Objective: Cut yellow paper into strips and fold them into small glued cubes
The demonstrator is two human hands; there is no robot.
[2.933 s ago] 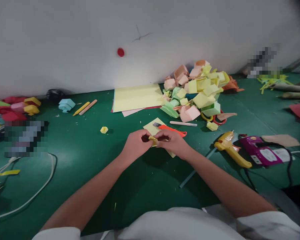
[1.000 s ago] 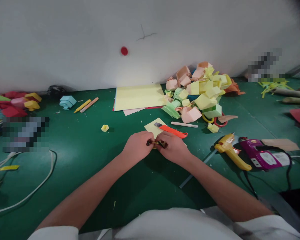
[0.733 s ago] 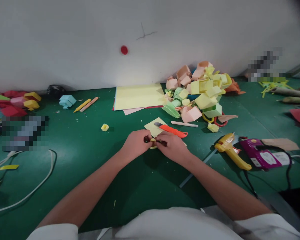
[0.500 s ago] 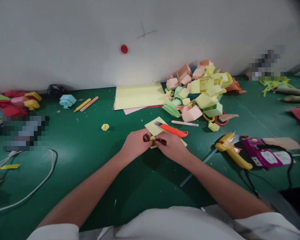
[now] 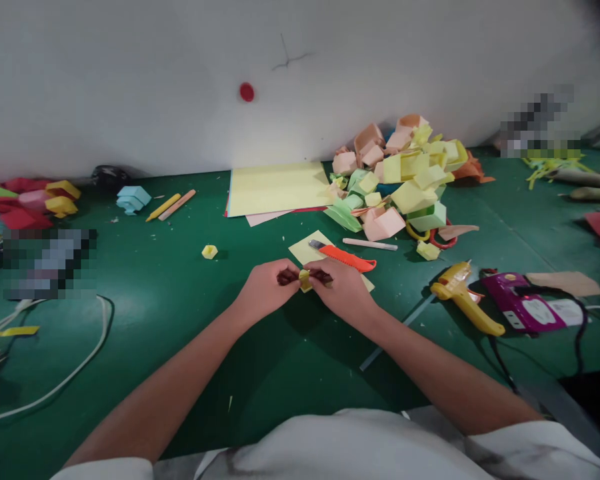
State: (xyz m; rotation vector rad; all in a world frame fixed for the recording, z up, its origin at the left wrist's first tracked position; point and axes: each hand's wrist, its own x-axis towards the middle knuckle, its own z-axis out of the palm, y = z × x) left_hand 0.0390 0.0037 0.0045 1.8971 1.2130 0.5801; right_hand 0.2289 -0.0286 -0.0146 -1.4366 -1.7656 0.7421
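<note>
More of the yellow paper piece (image 5: 305, 281) showed

In the head view, my left hand (image 5: 266, 285) had eased left. Its fingers (image 5: 293, 287) and those of my right hand (image 5: 347, 288) still pinched the piece over the worktop (image 5: 275, 387), near-left of the orange knife (image 5: 349, 258); I judged my handling unfinished.

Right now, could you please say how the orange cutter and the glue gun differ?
The cutter is orange; the glue gun is yellow. The cutter is slim; the glue gun is bulkier. The cutter lies partly over yellow paper; the glue gun doesn't. Both lie unheld.
</note>
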